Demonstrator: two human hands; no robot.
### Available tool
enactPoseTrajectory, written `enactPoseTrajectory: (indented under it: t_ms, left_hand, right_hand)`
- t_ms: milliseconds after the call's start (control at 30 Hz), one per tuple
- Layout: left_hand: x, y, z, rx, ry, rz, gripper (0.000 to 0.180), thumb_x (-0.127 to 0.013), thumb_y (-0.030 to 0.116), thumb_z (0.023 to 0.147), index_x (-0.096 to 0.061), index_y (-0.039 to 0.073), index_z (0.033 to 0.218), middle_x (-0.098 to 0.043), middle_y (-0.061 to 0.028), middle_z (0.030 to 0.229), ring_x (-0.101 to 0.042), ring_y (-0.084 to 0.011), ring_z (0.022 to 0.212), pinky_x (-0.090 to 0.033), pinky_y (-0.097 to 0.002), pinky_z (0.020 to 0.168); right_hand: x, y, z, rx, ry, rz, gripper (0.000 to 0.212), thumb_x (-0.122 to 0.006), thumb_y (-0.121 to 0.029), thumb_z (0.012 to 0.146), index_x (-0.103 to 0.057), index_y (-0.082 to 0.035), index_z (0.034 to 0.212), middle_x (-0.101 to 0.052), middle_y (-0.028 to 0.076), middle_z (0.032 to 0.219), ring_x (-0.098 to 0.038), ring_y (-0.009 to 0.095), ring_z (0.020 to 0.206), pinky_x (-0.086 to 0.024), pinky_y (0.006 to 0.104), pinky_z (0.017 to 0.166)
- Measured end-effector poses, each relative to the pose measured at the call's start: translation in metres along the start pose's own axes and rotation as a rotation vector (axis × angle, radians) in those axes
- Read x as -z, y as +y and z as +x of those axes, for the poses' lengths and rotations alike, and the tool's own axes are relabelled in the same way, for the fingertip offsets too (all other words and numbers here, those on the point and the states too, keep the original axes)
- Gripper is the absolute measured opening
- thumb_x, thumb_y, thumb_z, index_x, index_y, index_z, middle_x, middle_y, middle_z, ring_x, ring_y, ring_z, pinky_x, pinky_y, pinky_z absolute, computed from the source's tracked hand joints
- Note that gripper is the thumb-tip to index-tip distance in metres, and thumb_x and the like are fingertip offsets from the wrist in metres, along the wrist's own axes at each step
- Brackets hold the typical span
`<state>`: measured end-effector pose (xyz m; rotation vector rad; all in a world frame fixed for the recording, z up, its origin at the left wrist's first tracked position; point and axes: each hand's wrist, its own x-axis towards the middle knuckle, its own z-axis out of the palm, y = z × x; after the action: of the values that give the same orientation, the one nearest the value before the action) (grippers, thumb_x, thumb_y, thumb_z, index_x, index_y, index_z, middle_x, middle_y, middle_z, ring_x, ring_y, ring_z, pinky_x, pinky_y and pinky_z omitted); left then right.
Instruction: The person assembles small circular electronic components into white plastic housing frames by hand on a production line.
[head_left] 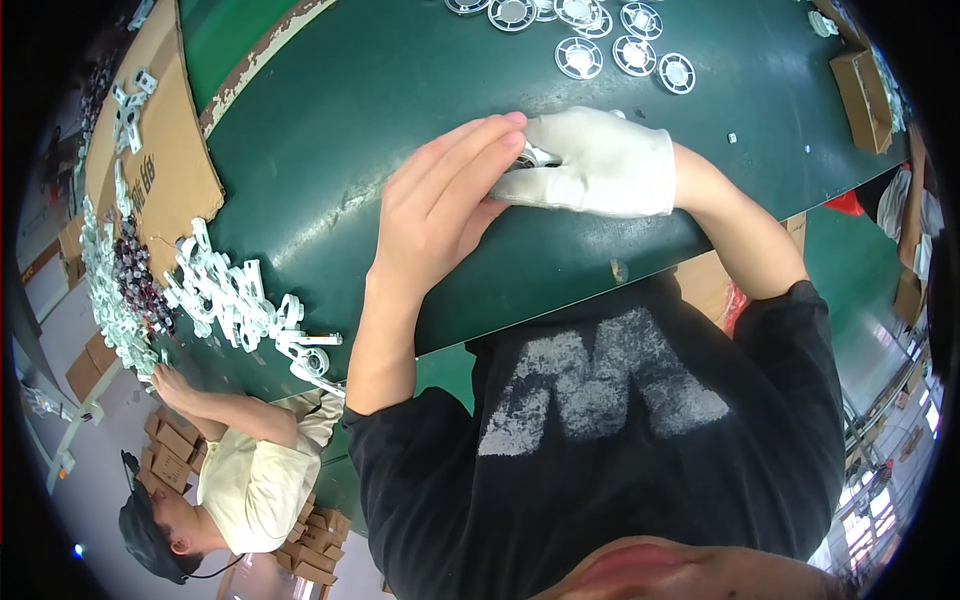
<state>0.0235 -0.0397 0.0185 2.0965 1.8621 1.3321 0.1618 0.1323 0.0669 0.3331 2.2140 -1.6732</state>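
Close together over the green table, both my hands are closed round a small white plastic part [541, 156]. Most of it is hidden by the fingers; a rounded white edge and a dark gap show between them. My bare left hand [438, 195] cups it from the left, fingers long and pressed together. On the other side my right hand [605, 165], in a white glove, grips it between thumb and fingers. Beyond the hands lie several round, spoked white-and-silver discs [579, 58].
White plastic parts with rings [235, 300] are heaped at the left, beside small dark parts [135, 265] and a cardboard sheet [165, 130]. A co-worker [245, 480] reaches to the table at lower left. An open cardboard box [860, 100] stands far right. The table's near edge [560, 308] runs before me.
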Motion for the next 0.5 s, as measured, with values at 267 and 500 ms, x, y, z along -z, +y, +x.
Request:
enactPoseTrajectory:
  t_ms: [267,500]
  left_hand:
    - [-0.007,0.017,0.003,0.416,0.138,-0.799,0.050,-0.074,0.009,0.090,-0.057,-0.004,0.135,-0.067,-0.0181,0.132,-0.068,-0.0273,0.114,-0.053,-0.0347,0.095]
    - [-0.004,0.005,0.000,0.364,0.088,-0.728,0.030,-0.077,0.018,0.092,-0.072,0.000,0.115,-0.072,-0.0149,0.121,-0.069,-0.0212,0.108,-0.055,-0.0307,0.087]
  right_hand:
    - [-0.027,0.014,0.006,0.166,0.267,-0.196,0.037,-0.060,-0.045,0.098,-0.070,-0.011,0.108,-0.072,0.015,0.087,-0.070,0.037,0.085,-0.055,0.0462,0.076]
    - [-0.038,0.014,0.003,0.227,0.386,-0.529,0.036,-0.061,-0.042,0.097,-0.070,-0.008,0.103,-0.072,0.016,0.080,-0.072,0.037,0.075,-0.057,0.0471,0.065]
